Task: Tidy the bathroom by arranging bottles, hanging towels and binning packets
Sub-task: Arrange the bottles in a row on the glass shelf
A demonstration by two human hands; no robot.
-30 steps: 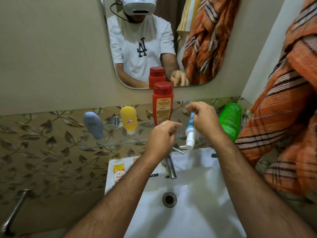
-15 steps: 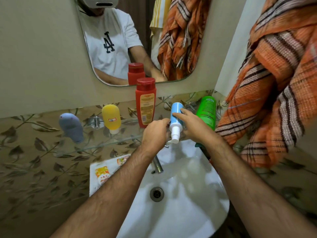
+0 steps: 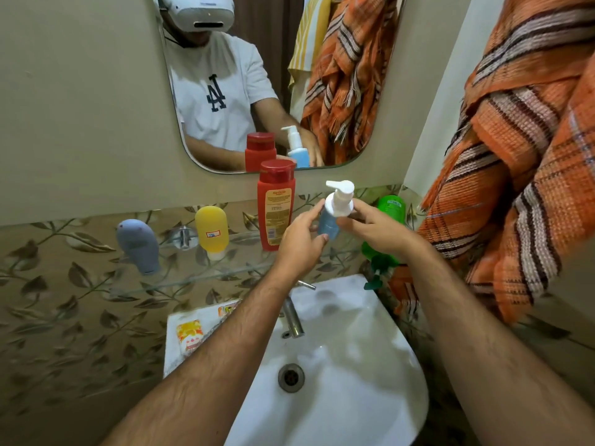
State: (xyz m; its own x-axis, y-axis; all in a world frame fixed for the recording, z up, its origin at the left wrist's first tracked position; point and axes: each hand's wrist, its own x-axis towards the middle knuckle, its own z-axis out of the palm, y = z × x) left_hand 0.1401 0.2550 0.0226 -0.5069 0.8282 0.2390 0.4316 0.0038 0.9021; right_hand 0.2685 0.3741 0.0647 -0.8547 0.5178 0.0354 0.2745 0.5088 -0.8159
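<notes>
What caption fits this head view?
Both hands hold a blue pump bottle upright above the sink, beside the red bottle.

Pump bottle [image 3: 328,222]: blue body, white pump head. Shampoo bottle [image 3: 276,209] at its 9 o'clock: red, yellow label. Further at 9 o'clock: yellow tube [image 3: 212,229], grey-blue tube [image 3: 138,244]. Green bottle [image 3: 388,217] at 3 o'clock. Towel [image 3: 521,175]: orange with white and dark brown stripes. Wall tiles [image 3: 64,300]: beige with brown leaf pattern. Sink [image 3: 347,381]: white. Packet [image 3: 190,338] at sink's 9 o'clock: white, orange-yellow print.
</notes>
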